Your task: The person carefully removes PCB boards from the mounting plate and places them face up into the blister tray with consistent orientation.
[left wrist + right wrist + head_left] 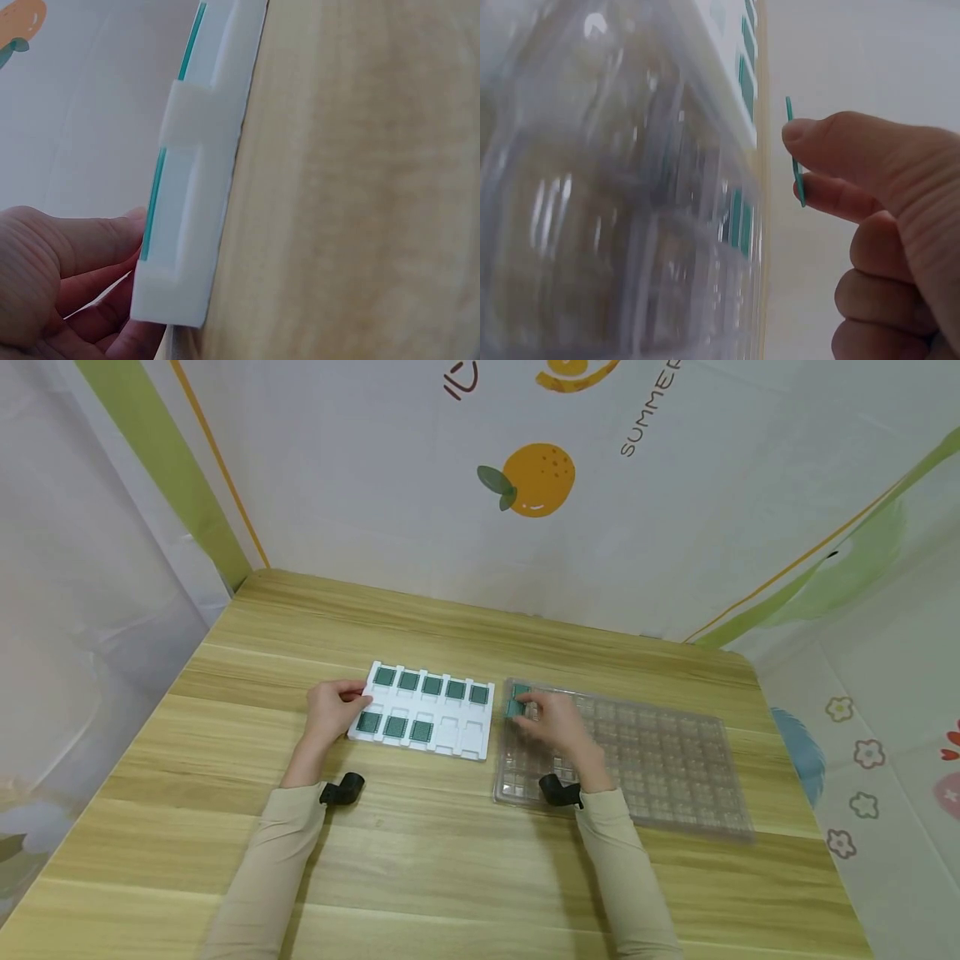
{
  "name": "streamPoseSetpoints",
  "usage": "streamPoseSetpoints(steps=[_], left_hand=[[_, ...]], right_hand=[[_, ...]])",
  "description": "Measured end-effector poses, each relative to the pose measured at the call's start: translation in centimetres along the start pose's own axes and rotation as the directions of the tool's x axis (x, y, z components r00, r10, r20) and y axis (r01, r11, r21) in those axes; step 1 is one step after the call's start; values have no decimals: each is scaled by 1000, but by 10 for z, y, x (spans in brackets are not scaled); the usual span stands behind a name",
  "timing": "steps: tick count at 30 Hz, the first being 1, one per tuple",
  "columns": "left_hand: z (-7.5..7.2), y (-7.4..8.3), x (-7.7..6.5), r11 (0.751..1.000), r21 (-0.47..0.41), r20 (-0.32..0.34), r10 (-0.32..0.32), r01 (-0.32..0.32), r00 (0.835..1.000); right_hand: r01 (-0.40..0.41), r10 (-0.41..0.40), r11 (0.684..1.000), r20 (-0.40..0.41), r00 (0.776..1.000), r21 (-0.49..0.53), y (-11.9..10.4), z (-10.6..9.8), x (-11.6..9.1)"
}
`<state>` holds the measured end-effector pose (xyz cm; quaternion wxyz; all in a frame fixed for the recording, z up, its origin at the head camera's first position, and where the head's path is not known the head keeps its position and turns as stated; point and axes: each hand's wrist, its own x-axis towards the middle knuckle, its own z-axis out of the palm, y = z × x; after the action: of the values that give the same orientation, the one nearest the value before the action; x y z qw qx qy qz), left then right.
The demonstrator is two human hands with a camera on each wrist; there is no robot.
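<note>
My left hand grips the left end of a white tray; in the left wrist view the thumb lies at the tray's rim. Square green circuit chips fill the tray's far row, and 3 more lie at the left of its near row. Above the left end of a clear plastic tray, my right hand pinches one green chip between thumb and index finger, its other fingers curled in. Another green chip sits in the clear tray's far left corner.
Both trays lie side by side on a wood-grain table, a narrow gap between them. Behind the table hangs a printed curtain. Black wrist cameras stick out from both sleeves, the right one over the clear tray.
</note>
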<state>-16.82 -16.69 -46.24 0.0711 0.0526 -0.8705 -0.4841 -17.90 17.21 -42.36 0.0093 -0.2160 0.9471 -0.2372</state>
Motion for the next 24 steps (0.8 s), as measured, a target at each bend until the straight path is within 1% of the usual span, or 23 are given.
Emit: streamPoseSetpoints(steps=[5,10,17,20,24], left_hand=[[0,1,0,1000,3,2,-3,3,1000],[0,1,-1,1000,2,-2,6,-6,1000],[0,0,-1,999,8,-15,32,-31,999],[-1,0,-1,1000,7,-15,31,-31,999],[-1,0,0,1000,3,-6,23,-23,1000]], right_hand=[[-28,28,1000,5,1000,-6,13,-6,0],[-73,73,997,32,997,5,22,-11,3],[-93,95,994,44,994,-57,33,-17,10],[-112,116,991,46,992,-71,37,-17,12],[-118,122,990,44,992,-75,43,-17,15]])
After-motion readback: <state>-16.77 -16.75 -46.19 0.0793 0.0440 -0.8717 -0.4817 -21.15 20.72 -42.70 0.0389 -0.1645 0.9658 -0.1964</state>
